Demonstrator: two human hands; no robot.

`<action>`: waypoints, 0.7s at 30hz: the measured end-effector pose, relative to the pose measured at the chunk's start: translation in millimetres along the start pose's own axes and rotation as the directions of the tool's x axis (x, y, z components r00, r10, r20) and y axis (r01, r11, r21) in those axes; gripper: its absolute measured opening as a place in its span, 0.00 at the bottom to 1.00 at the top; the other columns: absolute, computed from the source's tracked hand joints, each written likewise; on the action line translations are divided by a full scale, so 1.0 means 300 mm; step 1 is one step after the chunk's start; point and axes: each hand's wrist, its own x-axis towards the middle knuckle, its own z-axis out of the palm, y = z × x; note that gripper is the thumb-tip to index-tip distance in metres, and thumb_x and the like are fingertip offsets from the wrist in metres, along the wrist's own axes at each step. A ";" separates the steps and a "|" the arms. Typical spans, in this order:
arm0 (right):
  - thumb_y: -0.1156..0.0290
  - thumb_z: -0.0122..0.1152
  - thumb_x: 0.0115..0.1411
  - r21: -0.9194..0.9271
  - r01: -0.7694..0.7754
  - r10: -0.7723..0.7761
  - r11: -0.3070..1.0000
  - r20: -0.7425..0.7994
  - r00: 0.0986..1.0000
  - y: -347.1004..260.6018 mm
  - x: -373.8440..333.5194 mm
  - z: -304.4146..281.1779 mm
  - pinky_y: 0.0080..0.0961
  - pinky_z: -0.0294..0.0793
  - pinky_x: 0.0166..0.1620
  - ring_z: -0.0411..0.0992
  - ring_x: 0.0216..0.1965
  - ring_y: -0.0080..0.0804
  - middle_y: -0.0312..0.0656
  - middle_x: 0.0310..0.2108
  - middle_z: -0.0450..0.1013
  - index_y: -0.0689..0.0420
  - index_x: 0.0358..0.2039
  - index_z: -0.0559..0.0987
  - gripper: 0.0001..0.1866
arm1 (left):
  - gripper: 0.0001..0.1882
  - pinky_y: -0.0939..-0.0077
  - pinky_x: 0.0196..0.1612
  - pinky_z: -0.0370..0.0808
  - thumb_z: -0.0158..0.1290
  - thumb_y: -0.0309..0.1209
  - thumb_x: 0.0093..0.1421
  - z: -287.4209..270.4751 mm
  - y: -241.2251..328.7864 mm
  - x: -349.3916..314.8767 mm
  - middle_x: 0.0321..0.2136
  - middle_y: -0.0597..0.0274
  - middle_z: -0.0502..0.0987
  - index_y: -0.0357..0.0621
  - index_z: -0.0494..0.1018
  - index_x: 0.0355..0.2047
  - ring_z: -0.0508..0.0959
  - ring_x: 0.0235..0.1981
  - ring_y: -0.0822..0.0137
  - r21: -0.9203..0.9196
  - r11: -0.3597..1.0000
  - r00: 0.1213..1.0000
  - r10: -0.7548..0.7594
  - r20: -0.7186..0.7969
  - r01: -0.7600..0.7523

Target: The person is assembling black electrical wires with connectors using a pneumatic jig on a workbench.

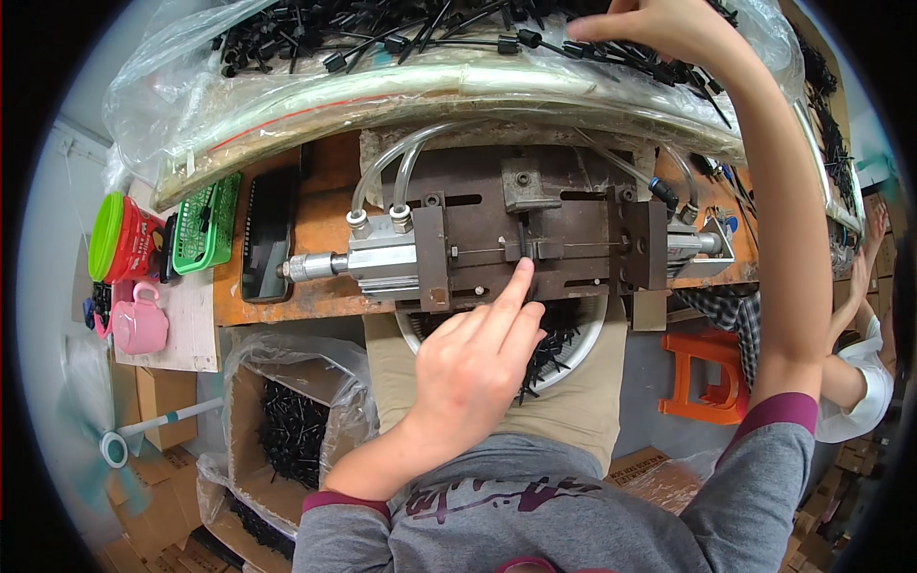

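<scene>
My left hand (478, 358) reaches up over the front of a dark metal fixture (478, 220). Its index finger is stretched out, with the tip at a small black plastic part (524, 239) in the middle of the fixture; the other fingers are loosely bent and grip nothing I can see. My right hand (659, 27) is stretched far forward over a pile of black plastic parts with thin stems (420, 40). Its visible fingers are apart, close above the parts, and the top edge cuts off some of the hand. Air cylinders (384, 256) with clear tubes flank the fixture.
A white basin (578, 358) of black parts sits under the fixture, over my lap. To the left are a phone-like black slab (268, 234), a green basket (207, 224), a pink cup (140, 320) and a fan (115, 449). An orange stool (702, 377) and another person's arm (850, 306) are right.
</scene>
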 end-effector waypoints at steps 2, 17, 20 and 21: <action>0.48 0.73 0.47 0.023 0.089 -0.091 0.996 0.167 0.982 0.000 0.069 0.018 0.30 0.74 0.29 0.75 0.22 0.34 0.47 0.20 0.77 0.68 0.27 0.84 0.29 | 0.14 0.77 0.30 0.76 0.66 0.28 0.46 0.010 -0.005 -0.004 0.52 0.53 0.78 0.40 0.79 0.34 0.80 0.26 0.67 0.083 0.997 0.998 -0.002 0.060 -0.003; 0.67 0.72 0.45 -0.083 0.206 -0.186 0.975 0.196 0.963 -0.007 0.033 -0.031 0.32 0.75 0.32 0.76 0.27 0.36 0.47 0.25 0.78 0.67 0.28 0.80 0.16 | 0.14 0.77 0.28 0.75 0.67 0.28 0.44 0.048 -0.029 0.019 0.53 0.53 0.78 0.42 0.78 0.32 0.79 0.22 0.67 0.122 0.992 0.997 0.017 0.074 -0.026; 0.76 0.71 0.49 0.290 0.102 -0.105 0.952 -0.006 0.994 0.020 -0.057 -0.092 0.22 0.75 0.28 0.75 0.23 0.24 0.40 0.24 0.78 0.63 0.28 0.81 0.07 | 0.13 0.78 0.28 0.75 0.67 0.28 0.44 0.043 -0.023 0.028 0.52 0.53 0.78 0.42 0.78 0.32 0.78 0.21 0.67 0.101 0.994 0.996 0.038 0.085 -0.047; 0.75 0.73 0.49 0.342 0.006 0.041 0.940 -0.129 0.991 -0.023 -0.099 -0.099 0.21 0.76 0.29 0.75 0.24 0.25 0.40 0.23 0.78 0.63 0.30 0.81 0.09 | 0.13 0.77 0.28 0.75 0.67 0.28 0.45 0.044 -0.024 0.029 0.52 0.53 0.79 0.42 0.78 0.32 0.78 0.21 0.67 0.098 0.994 0.996 0.047 0.077 -0.054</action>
